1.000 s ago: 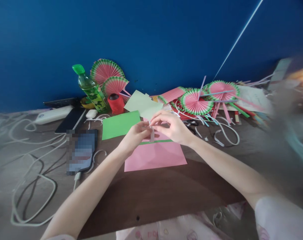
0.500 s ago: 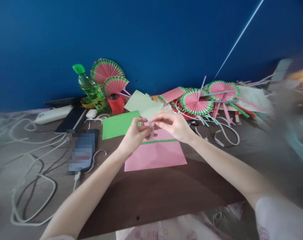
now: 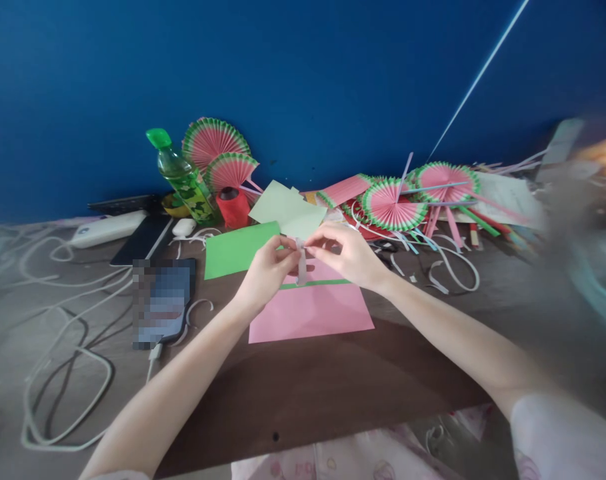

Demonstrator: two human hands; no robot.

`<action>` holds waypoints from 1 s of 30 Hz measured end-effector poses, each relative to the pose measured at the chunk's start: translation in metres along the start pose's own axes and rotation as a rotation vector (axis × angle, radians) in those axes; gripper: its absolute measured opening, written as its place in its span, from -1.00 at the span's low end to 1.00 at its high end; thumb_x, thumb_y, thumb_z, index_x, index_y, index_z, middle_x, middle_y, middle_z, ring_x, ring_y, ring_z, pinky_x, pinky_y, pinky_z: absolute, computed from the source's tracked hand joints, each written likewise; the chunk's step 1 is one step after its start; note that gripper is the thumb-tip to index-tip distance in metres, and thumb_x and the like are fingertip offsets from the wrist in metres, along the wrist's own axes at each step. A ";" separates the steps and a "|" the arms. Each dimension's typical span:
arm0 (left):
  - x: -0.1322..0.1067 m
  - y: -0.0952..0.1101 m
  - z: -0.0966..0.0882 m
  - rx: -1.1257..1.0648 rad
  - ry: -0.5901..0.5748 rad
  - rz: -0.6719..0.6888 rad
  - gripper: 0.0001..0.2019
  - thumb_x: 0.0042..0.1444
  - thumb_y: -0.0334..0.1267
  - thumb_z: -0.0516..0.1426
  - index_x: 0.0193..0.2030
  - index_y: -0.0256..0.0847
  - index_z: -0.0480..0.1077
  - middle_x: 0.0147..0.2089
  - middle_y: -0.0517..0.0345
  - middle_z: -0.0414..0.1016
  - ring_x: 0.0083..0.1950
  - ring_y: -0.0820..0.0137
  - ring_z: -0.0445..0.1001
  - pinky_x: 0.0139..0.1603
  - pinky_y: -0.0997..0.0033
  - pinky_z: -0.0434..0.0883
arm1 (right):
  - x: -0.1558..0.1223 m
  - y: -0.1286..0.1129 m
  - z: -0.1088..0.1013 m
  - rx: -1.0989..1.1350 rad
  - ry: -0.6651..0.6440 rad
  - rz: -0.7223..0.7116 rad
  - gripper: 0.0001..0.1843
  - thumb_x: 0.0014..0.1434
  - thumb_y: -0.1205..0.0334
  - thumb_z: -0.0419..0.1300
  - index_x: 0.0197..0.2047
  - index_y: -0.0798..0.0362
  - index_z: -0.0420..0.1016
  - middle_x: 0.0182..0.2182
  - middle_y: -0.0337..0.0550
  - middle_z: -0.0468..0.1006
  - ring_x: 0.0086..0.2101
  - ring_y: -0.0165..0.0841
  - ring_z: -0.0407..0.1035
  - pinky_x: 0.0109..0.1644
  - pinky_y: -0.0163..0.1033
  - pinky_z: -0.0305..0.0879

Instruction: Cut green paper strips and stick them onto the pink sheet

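Between my two hands hangs a narrow whitish strip [image 3: 301, 272], which looks like tape or its backing. My left hand [image 3: 271, 265] pinches it near its top from the left. From the right, the thumb and fingertips of my right hand [image 3: 343, 252] are closed on the same upper end. Below them lies pink paper [image 3: 313, 313] with a thin green band [image 3: 327, 284] across it, partly covered by my hands. Left of it is a green sheet [image 3: 240, 250], with pale green paper [image 3: 289, 208] behind.
Pink-and-green pleated fans [image 3: 395, 205] lie at the back right, and more lean by a green bottle [image 3: 183, 177]. A red spool [image 3: 233, 208] stands nearby. On the left are a phone [image 3: 167, 300], a white power bank [image 3: 107, 230] and looping cables [image 3: 67, 347].
The whitish strip was curled between my hands and now hangs down straighter. My right hand's fingers have closed nearer to the left fingertips. Everything else on the table stays put.
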State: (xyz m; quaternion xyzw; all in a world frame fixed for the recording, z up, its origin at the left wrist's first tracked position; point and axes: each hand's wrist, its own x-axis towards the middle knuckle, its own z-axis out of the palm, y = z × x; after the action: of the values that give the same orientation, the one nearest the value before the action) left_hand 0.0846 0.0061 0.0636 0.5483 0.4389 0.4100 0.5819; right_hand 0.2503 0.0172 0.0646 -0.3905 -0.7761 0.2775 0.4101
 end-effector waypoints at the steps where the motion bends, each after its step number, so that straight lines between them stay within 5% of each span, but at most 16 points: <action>1: 0.000 -0.001 0.000 0.011 0.007 0.014 -0.81 0.01 -0.26 0.13 -0.35 -0.21 0.14 -0.41 0.18 0.51 -0.37 0.33 0.54 -0.28 0.28 0.42 | -0.001 0.001 0.002 -0.017 -0.001 -0.011 -0.91 0.10 0.29 0.11 -0.35 0.06 0.44 -0.39 -0.20 0.43 -0.36 -0.41 0.31 -0.32 -0.27 0.26; 12: -0.006 -0.006 0.002 0.295 0.122 0.168 -0.87 0.10 -0.21 0.05 -0.35 -0.18 0.17 -0.55 0.25 0.45 -0.43 0.41 0.47 -0.39 0.43 0.31 | -0.005 -0.003 0.012 -0.026 0.086 -0.002 -0.89 0.05 0.32 0.18 -0.49 0.08 0.34 -0.50 -0.24 0.39 -0.45 -0.44 0.28 -0.36 -0.30 0.24; 22: -0.010 -0.003 0.006 0.387 0.207 0.195 -0.86 0.07 -0.27 0.05 -0.45 -0.19 0.16 -0.64 0.33 0.37 -0.69 0.64 0.09 -0.64 0.57 0.03 | -0.009 -0.005 0.018 0.011 0.168 -0.030 -0.91 0.04 0.37 0.15 -0.47 0.07 0.32 -0.51 -0.24 0.38 -0.47 -0.44 0.31 -0.37 -0.30 0.29; 30: -0.007 -0.004 0.003 0.144 0.127 0.150 -0.84 0.04 -0.22 0.11 -0.43 -0.22 0.20 -0.63 0.27 0.42 -0.55 0.50 0.41 -0.47 0.50 0.31 | -0.012 -0.002 0.018 -0.147 0.192 -0.262 -0.88 0.08 0.44 0.07 -0.44 0.05 0.27 -0.48 -0.22 0.36 -0.44 -0.43 0.27 -0.35 -0.29 0.25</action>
State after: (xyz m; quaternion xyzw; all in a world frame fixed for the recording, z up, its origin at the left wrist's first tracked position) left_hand 0.0859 -0.0022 0.0598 0.5929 0.4609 0.4539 0.4797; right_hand 0.2384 0.0043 0.0520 -0.3394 -0.7959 0.1257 0.4853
